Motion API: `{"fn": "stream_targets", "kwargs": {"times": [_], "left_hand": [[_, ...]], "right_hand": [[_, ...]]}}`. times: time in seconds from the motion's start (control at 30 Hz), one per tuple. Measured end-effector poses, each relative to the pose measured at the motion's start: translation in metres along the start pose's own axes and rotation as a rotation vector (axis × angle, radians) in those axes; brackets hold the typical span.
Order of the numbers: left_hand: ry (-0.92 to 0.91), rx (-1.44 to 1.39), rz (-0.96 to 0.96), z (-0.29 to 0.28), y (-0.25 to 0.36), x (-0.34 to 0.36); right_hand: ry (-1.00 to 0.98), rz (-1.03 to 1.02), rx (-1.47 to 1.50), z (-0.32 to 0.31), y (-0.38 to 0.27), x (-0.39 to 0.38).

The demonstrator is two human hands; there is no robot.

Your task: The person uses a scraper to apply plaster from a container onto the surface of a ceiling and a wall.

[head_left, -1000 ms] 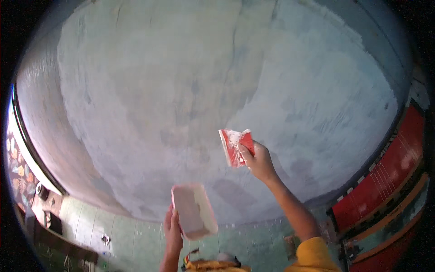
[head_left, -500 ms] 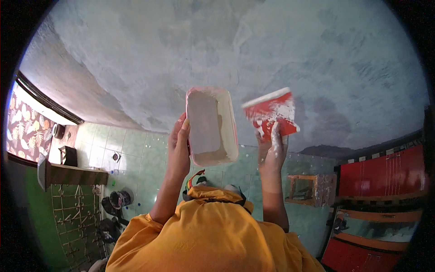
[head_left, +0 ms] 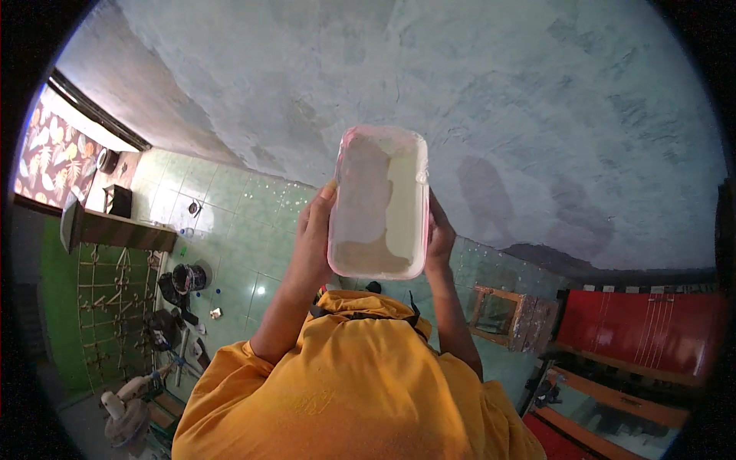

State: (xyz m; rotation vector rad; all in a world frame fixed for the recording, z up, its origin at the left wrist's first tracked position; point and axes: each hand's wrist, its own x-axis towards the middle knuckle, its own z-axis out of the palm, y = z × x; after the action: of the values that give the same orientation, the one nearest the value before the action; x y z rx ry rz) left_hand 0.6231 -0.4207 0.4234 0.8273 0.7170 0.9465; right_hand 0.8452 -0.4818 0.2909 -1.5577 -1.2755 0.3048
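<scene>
A white rectangular tub (head_left: 368,201) with a pinkish rim is held up in front of the plastered wall (head_left: 475,84). Grey-beige material lies inside it, and white paste clings to its upper right rim. My left hand (head_left: 314,230) grips the tub's left side, thumb at the rim. At the right side, my right hand (head_left: 439,238) reaches behind the tub, its fingers curled and mostly hidden. The red scraper seen earlier in that hand does not show now; whether it is behind the tub I cannot tell.
Green floor tiles (head_left: 241,230) carry white splashes near the wall. A wooden-framed stool (head_left: 494,316) and a red cabinet (head_left: 636,330) stand right. To the left are a dark bucket (head_left: 189,277), a wooden ledge (head_left: 123,228) and a metal grille (head_left: 115,307).
The tub has moved slightly right and upward in view. My right hand has come in to the tub's right side, and its red scraper has gone out of sight.
</scene>
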Motion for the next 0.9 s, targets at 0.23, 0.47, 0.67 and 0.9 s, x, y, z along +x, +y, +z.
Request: {"fn": "stream_targets", "kwargs": {"times": [0.23,0.47,0.67,0.9], "left_hand": [[0.049,0.29,0.162,0.027,0.003,-0.005],[-0.012,0.739,0.205,0.041,0.015,0.012],[-0.174,0.965,0.16,0.056,0.034,0.022],[-0.241,1.286,0.115,0.07,0.029,0.061]], "right_hand": [[0.167,0.053,0.268,-0.128,-0.036,0.052],[-0.216,0.032,-0.125,-0.18,-0.108,0.087],[-0.297,-0.029,-0.304,-0.174,-0.104,0.092],[-0.461,0.076,-0.039,-0.149,-0.05,0.09]]}}
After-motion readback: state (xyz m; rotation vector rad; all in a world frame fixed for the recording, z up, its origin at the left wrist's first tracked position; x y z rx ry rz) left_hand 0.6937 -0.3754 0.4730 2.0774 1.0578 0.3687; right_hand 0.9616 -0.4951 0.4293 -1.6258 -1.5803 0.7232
